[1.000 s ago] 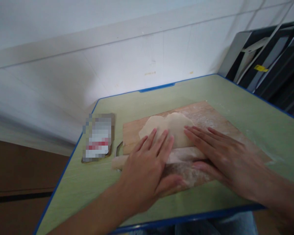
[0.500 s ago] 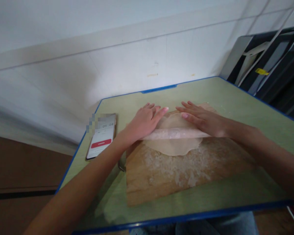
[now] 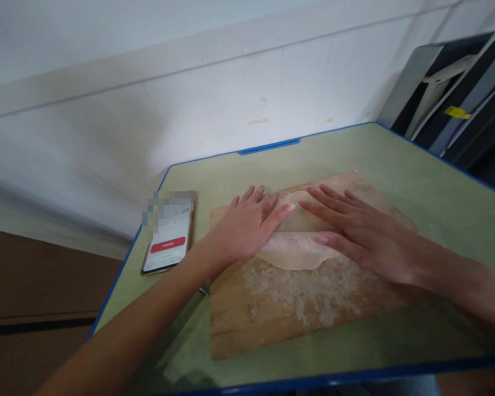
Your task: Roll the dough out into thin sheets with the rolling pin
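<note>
A flat, roughly round sheet of dough (image 3: 295,263) lies on a wooden board (image 3: 239,330) dusted with white flour. Across the dough runs a pale rolling pin (image 3: 292,243), of which only the middle part shows. My left hand (image 3: 247,223) rests over the pin's left end, fingers stretched forward and thumb pointing inward. Over the right end lies my right hand (image 3: 361,234), palm down with its fingers spread. Both hands press flat on the pin without wrapping round it, and they cover its ends.
The board sits on a light green table (image 3: 334,151) with a blue edge. A phone (image 3: 165,258) showing a timer and a red button lies left of the board. Behind is a white wall (image 3: 214,110); dark flat items (image 3: 478,104) stand at the right.
Both hands and the rolling pin have come nearer to me over the dough. My right hand's fingers are more spread. The view has shifted slightly.
</note>
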Demonstrator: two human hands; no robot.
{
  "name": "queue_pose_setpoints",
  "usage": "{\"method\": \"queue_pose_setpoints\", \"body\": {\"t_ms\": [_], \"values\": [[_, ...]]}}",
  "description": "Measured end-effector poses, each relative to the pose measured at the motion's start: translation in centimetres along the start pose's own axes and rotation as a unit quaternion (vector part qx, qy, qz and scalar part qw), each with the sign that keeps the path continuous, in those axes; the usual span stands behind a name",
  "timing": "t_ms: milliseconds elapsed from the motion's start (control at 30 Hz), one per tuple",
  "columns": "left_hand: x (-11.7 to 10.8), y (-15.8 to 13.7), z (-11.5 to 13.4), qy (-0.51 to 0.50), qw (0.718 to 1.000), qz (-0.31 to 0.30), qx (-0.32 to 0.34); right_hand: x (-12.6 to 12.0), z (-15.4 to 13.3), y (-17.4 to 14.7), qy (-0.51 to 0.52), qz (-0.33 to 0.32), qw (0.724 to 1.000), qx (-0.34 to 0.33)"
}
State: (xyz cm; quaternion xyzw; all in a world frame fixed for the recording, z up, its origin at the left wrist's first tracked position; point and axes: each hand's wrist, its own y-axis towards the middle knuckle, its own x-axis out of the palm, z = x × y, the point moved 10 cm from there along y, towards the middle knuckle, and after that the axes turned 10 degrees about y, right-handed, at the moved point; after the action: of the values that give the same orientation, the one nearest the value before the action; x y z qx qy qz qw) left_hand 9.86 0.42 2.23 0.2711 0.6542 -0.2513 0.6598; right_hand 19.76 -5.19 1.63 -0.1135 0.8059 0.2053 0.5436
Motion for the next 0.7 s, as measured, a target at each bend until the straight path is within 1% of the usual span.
{"method": "queue_pose_setpoints", "body": {"t_ms": [67, 167, 300, 433, 567, 700], "values": [[0.3, -0.7, 0.2, 0.018, 1.0, -0.017, -0.014, -0.3, -1.3, -0.9, -0.031, 0.024, 0.999, -0.028], [0.1, -1.7, 1.2, 0.059, 0.998, -0.015, 0.011, -0.9, -3.0, -2.0, -0.064, 0.064, 0.994, -0.055], [-0.2, -2.9, 2.4, 0.098, 0.994, -0.003, 0.039, -1.3, -4.6, -2.9, -0.101, 0.1, 0.988, -0.061], [0.0, -4.0, 2.9, 0.111, 0.993, -0.013, 0.033, -1.0, -5.7, -3.8, -0.121, 0.112, 0.984, -0.063], [-0.1, -4.9, 3.3, 0.108, 0.994, -0.009, 0.028, -0.7, -6.3, -4.7, -0.122, 0.119, 0.984, -0.044], [0.0, -5.8, 3.6, 0.099, 0.995, -0.007, 0.034, -0.6, -7.0, -5.4, -0.126, 0.127, 0.983, -0.045]]}}
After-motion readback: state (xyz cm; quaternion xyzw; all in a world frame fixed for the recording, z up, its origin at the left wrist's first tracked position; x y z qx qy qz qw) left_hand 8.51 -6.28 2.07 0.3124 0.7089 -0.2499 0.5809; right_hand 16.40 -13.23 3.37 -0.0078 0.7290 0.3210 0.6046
